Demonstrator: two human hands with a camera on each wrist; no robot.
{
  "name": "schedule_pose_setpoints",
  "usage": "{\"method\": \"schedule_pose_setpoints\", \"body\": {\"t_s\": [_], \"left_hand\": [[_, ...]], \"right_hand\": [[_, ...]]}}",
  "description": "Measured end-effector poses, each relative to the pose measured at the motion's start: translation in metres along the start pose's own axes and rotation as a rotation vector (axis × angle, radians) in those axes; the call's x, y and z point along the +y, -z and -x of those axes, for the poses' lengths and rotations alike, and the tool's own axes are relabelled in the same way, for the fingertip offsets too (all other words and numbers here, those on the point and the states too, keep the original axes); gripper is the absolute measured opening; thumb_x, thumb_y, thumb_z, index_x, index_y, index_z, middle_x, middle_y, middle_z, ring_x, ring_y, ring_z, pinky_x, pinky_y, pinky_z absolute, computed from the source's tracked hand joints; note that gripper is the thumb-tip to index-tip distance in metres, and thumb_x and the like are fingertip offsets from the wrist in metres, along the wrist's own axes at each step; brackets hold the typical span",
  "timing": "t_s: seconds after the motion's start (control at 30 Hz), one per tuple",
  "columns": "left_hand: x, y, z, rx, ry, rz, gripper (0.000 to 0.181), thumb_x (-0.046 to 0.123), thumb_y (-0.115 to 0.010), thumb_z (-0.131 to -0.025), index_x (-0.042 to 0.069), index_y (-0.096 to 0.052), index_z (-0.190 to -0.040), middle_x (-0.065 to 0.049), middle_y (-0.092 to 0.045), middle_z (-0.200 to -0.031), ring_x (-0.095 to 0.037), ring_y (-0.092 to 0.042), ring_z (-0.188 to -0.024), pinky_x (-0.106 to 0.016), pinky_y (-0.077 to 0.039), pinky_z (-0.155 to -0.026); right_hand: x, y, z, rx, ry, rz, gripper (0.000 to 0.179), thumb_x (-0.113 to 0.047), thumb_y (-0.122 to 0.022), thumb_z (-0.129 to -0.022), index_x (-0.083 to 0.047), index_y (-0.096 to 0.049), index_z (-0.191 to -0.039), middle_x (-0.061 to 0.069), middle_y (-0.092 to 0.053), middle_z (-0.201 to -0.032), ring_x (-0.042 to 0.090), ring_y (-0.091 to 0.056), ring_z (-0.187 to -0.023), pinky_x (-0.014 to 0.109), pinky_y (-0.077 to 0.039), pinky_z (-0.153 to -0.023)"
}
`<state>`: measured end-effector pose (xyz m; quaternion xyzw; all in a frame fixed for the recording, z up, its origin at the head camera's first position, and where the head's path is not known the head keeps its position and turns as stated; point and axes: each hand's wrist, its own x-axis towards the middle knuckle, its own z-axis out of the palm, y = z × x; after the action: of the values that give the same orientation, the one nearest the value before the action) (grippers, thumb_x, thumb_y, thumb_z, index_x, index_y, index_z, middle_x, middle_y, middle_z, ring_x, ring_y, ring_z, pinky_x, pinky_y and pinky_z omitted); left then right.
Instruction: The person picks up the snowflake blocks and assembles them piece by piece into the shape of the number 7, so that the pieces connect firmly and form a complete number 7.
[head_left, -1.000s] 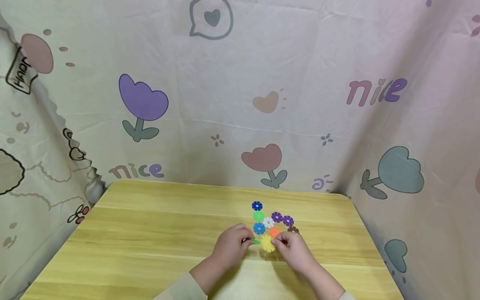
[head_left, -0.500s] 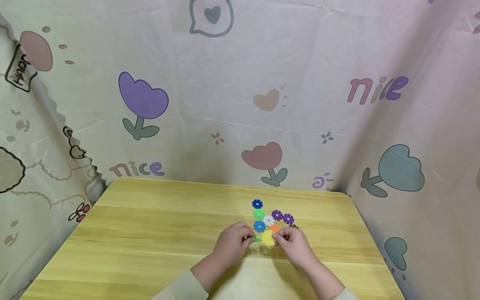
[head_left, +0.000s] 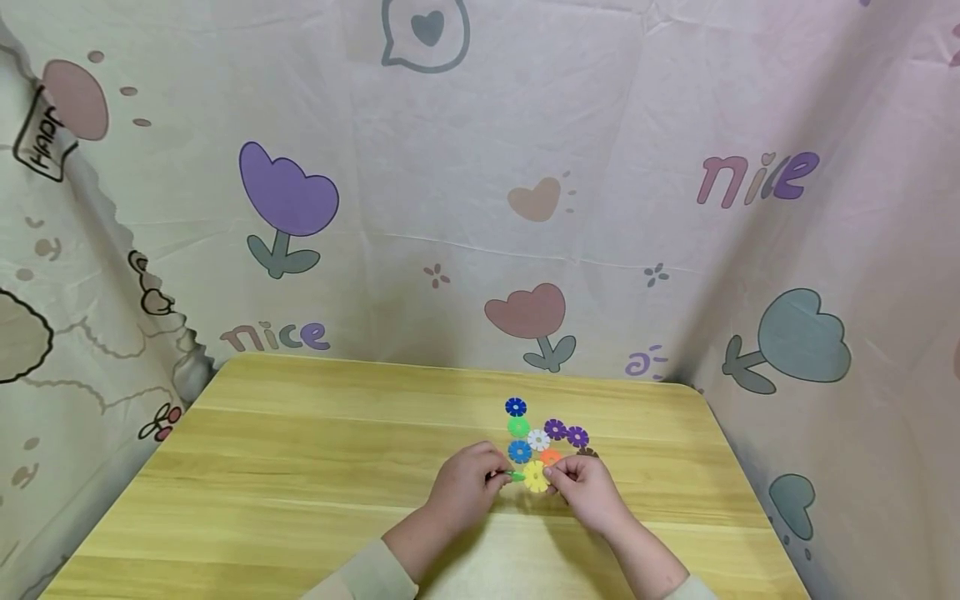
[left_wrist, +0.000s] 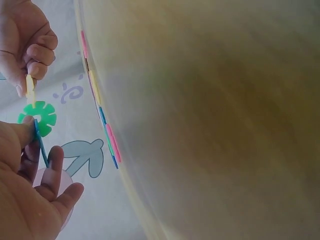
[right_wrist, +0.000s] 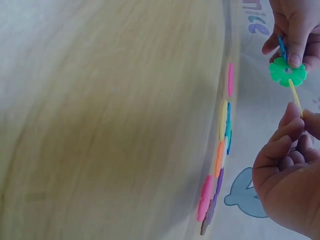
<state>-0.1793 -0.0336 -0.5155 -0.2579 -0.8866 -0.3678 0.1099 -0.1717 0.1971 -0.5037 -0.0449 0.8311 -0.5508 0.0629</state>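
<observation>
My left hand (head_left: 468, 485) pinches a green flower-shaped interlocking disc (left_wrist: 48, 118) and a blue disc (left_wrist: 43, 152), which is seen edge-on and slotted into the green one. My right hand (head_left: 588, 492) pinches a yellow interlocking disc (head_left: 536, 477) by its outer edge, between thumb and forefinger. The yellow disc's far edge meets the green disc's rim, the two standing crosswise, as the right wrist view shows. Both hands are raised over the table. In the head view only a sliver of green shows, and the left fingers hide the blue disc.
Behind the hands, more discs lie flat on the wooden table (head_left: 300, 450): dark blue (head_left: 515, 407), light green (head_left: 518, 427), blue (head_left: 519, 452), white (head_left: 538, 440), two purple (head_left: 566, 432), orange (head_left: 550, 457) and brown (head_left: 588, 452). A printed curtain (head_left: 420, 167) hangs beyond the table's back edge.
The right hand has raised the yellow disc, brought it left against the green disc and turned it slightly. The left hand has shifted a little to the right, keeping its grip.
</observation>
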Motion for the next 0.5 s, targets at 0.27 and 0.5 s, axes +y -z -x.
{"method": "schedule_pose_setpoints", "body": {"t_s": [0.27,0.5], "left_hand": [[-0.0003,-0.0012,-0.0024,0.024,-0.028,-0.006,0.006,0.012,-0.082,-0.093,0.017,-0.080,-0.090,0.012,-0.068,-0.093,-0.002,-0.061,-0.083,-0.022,-0.054,-0.073],[0.0015,0.0005,-0.0012,0.038,-0.048,-0.007,0.007,0.011,-0.083,-0.092,0.016,-0.080,-0.088,0.012,-0.068,-0.092,-0.003,-0.060,-0.083,-0.023,-0.054,-0.074]], "right_hand": [[-0.0005,0.0024,-0.0016,-0.051,-0.001,-0.042,0.023,-0.010,-0.068,-0.102,0.005,-0.071,-0.086,0.014,-0.069,-0.076,0.008,-0.050,-0.057,0.020,-0.041,-0.051],[0.0030,0.0016,-0.0013,-0.094,0.011,-0.057,0.024,-0.008,-0.065,-0.103,0.008,-0.070,-0.086,0.010,-0.067,-0.073,0.005,-0.048,-0.056,0.018,-0.039,-0.050]]}}
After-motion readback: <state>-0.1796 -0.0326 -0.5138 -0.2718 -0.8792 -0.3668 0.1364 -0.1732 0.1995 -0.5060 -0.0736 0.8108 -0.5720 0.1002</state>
